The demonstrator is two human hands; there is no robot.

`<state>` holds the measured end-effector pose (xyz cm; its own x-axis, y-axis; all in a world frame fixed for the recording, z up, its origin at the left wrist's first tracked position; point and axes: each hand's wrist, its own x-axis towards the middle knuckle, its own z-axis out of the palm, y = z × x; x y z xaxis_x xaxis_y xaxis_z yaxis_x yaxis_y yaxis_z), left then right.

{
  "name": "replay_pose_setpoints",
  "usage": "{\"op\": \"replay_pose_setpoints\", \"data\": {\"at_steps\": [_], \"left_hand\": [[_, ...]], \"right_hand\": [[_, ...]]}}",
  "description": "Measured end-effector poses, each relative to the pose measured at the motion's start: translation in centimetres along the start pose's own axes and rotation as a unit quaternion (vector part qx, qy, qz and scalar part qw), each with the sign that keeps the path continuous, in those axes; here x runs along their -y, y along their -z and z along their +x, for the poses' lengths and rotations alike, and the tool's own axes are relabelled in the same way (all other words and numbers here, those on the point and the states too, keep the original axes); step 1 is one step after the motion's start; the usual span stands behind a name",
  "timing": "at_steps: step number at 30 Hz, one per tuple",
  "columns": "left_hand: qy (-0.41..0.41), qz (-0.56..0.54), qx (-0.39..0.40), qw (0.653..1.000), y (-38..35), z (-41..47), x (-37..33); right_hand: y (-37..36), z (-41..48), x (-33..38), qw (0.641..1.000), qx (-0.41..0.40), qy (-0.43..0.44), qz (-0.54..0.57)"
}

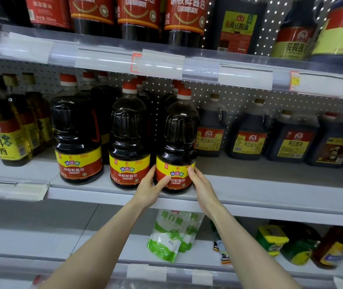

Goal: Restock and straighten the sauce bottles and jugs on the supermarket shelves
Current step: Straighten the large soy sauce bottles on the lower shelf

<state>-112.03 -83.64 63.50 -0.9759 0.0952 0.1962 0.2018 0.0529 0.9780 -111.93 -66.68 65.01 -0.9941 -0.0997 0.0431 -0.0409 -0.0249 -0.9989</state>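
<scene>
Far to the left of the large dark plastic soy sauce jug [176, 142], which has an orange-red cap and a yellow and red label, tall glass bottles of yellow cooking wine [9, 130] with gold caps are standing in rows on the white middle shelf [270, 184]. Closer on the soy sauce jug's left, two matching dark jugs [76, 132] are standing upright near the shelf's front edge. More of the same kind are lining up behind them.

The left hand [149, 188] is reaching up from below and gripping the soy sauce jug's left side. Its thumb is lying across the front of the label and its fingers are curling round the side. The soy sauce jug is standing upright at the front edge of the shelf, just beside the nearer matching jug.

Directly below it, white and green plastic pouches [166, 236] are showing on the shelf underneath. Above it, dark bottles with red labels [139, 13] are filling the upper shelf.

The right hand [201, 184] is clasping the jug's right side. One digit is pressing on the label's edge while the rest are wrapping behind, out of sight.

To the right of the soy sauce jug, squarer dark jugs with side handles [247, 136] are sitting further back on the same shelf. Below and to its right, green and yellow tubs [270, 238] are resting on the lower shelf.
</scene>
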Motion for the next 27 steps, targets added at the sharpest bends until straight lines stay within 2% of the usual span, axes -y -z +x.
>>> {"op": "replay_pose_setpoints", "data": {"at_steps": [27], "left_hand": [[0.031,-0.02,0.009,0.999,-0.05,-0.22,-0.93]], "right_hand": [[0.05,-0.35,0.49,1.0,-0.017,-0.006,-0.018]]}}
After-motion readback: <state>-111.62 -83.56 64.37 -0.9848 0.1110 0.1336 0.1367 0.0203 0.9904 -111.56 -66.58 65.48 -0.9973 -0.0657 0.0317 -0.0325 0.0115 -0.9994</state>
